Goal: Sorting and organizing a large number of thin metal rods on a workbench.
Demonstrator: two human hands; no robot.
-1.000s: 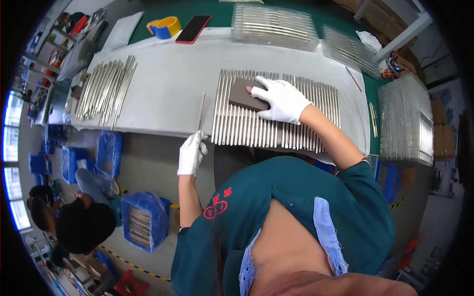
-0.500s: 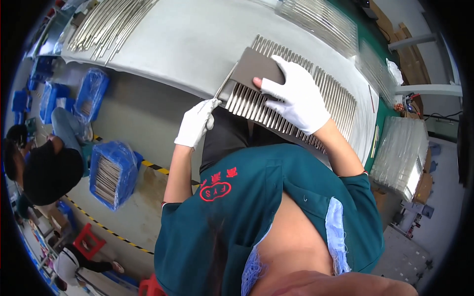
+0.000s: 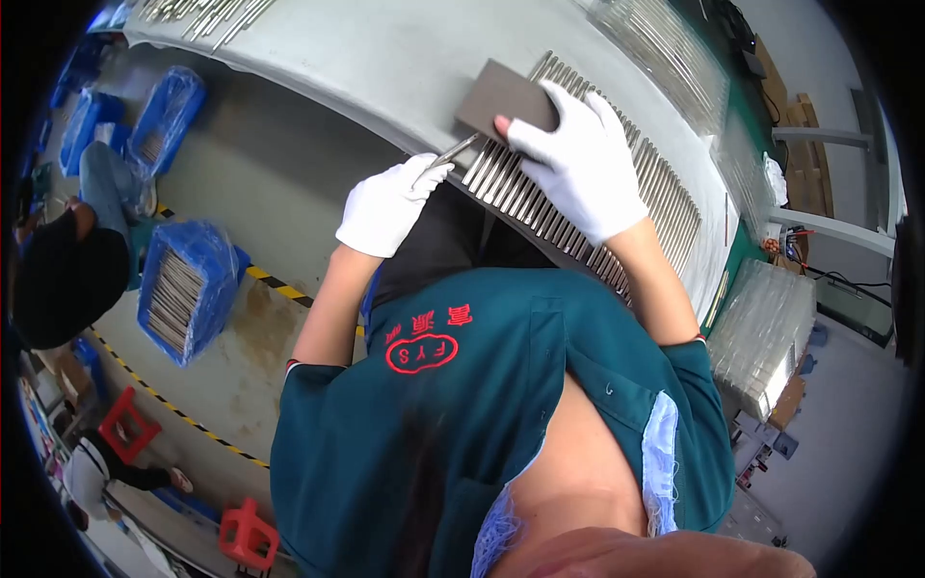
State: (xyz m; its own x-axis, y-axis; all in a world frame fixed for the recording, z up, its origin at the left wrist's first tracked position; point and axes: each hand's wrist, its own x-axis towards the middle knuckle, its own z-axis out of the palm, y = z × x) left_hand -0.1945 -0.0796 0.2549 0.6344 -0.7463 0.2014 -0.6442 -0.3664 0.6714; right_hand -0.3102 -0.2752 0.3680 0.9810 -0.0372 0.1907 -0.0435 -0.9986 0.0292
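Observation:
My left hand [image 3: 385, 207], in a white glove, is closed on a thin metal rod [image 3: 453, 152]. The rod slants up to the right, and its far end goes out of sight by the pad's lower left corner. A flat brown-grey rectangular pad [image 3: 506, 96] is gripped at its right end by my gloved right hand [image 3: 588, 164], with a bare thumb tip pressed on top. Below and right of the pad, many similar metal rods [image 3: 665, 197] lie side by side in a long row at the table's near edge. My right hand hovers over or rests on that row; I cannot tell which.
Loose rods [image 3: 217, 14] lie on the white-covered table [image 3: 356, 58] at far left. Clear plastic trays [image 3: 665, 58] stand at the back, with a wrapped stack [image 3: 761, 328] at right. Plastic-lined blue bins [image 3: 188, 289] stand on the floor at left, near a co-worker [image 3: 72, 275].
My left hand has come up closer to the pad, and less of the rod shows. The pad has shifted slightly away from the table's near edge. My whole view has turned a little.

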